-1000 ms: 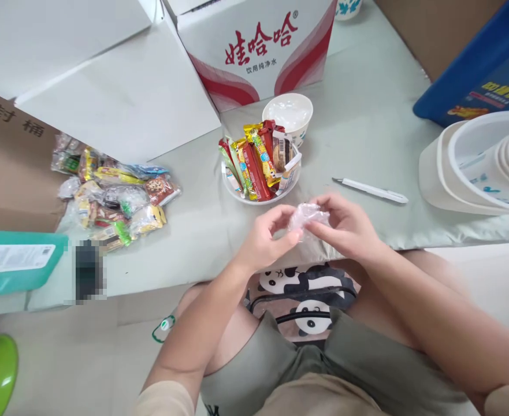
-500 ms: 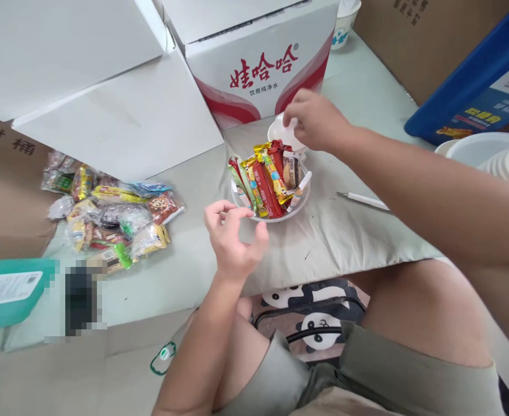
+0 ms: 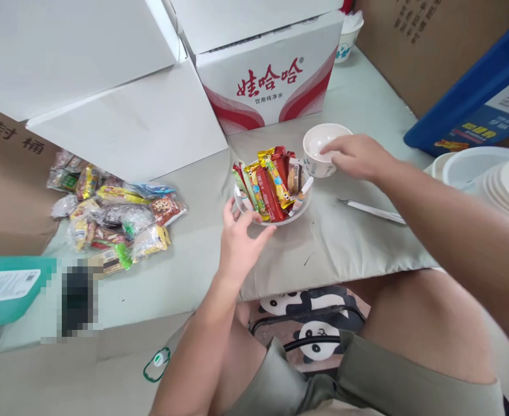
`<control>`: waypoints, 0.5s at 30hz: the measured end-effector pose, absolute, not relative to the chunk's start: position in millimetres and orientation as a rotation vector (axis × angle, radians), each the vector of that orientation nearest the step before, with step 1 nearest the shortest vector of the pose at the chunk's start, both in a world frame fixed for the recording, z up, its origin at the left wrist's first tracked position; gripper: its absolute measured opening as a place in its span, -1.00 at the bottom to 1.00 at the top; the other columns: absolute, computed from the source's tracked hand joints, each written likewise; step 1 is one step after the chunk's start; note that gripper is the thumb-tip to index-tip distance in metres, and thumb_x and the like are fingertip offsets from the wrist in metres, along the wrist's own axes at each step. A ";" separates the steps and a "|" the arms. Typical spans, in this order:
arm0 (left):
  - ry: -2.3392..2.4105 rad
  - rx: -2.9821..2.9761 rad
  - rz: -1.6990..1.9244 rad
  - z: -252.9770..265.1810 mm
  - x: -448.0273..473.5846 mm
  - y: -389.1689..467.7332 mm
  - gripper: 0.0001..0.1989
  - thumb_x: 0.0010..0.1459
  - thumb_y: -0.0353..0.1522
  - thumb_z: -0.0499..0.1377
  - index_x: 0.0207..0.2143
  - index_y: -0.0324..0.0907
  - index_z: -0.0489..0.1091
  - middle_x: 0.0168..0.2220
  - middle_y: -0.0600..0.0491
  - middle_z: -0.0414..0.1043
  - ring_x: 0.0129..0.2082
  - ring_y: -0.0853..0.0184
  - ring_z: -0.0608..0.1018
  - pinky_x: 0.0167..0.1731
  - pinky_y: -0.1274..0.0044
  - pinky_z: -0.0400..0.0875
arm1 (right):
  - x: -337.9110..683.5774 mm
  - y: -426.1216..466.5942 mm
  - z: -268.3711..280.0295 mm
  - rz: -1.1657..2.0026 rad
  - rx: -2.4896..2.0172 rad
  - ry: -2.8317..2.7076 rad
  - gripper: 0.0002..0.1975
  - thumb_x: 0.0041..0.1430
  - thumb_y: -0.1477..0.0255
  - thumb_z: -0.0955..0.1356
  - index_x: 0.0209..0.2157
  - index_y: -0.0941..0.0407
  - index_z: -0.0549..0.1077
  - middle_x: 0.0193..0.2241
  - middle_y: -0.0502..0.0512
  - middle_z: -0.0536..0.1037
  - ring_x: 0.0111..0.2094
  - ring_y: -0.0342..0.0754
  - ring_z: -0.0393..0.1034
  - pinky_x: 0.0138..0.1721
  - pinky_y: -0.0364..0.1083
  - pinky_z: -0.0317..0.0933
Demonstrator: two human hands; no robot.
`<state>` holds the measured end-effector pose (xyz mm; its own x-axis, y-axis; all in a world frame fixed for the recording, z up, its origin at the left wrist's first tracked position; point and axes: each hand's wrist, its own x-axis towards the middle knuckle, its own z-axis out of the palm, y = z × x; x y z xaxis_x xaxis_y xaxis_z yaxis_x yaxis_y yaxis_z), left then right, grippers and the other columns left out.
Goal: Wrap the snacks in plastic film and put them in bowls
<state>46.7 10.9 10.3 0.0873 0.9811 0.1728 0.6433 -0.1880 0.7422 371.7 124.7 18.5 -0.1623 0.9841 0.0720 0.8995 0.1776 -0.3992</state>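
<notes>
A clear round bowl (image 3: pixel 303 215) stands on the cloth-covered table, filled with upright wrapped snack bars (image 3: pixel 269 190) in red, yellow and green. At its near left rim is my left hand (image 3: pixel 242 240), thumb and fingers spread apart and curved along the wall; whether they press on it I cannot tell. Just behind and right of the snacks sits a white paper bowl (image 3: pixel 312 164) with a blue-green print. My right hand (image 3: pixel 358 156) grips that paper bowl by its right rim, fingertips reaching inside and the thumb hidden.
Loose packaged snacks (image 3: pixel 115 216) are heaped at the left. White cartons (image 3: pixel 275 81) stand at the back. A white-handled craft knife (image 3: pixel 373 211) lies at the right, near stacked bowls (image 3: pixel 492 179) and a blue package (image 3: pixel 466 86). A teal packet (image 3: pixel 7 289) lies front left.
My right hand has moved the paper bowl to the right, away from behind the snack bowl. My left hand has shifted right, up to the snack bowl's rim. The view has tilted slightly.
</notes>
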 end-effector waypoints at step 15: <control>1.419 1.820 0.940 10.5 180.2 140.2 -0.75 -0.08 -0.32 0.47 -0.46 -0.18 0.45 -0.08 -0.06 0.48 0.01 0.13 0.56 0.14 0.22 0.45 | 378.6 42.7 6.0 0.034 -1.870 -1.408 -0.72 0.14 0.56 0.26 -0.27 0.11 0.60 -0.11 0.24 0.69 -0.07 0.22 0.53 0.06 0.19 0.29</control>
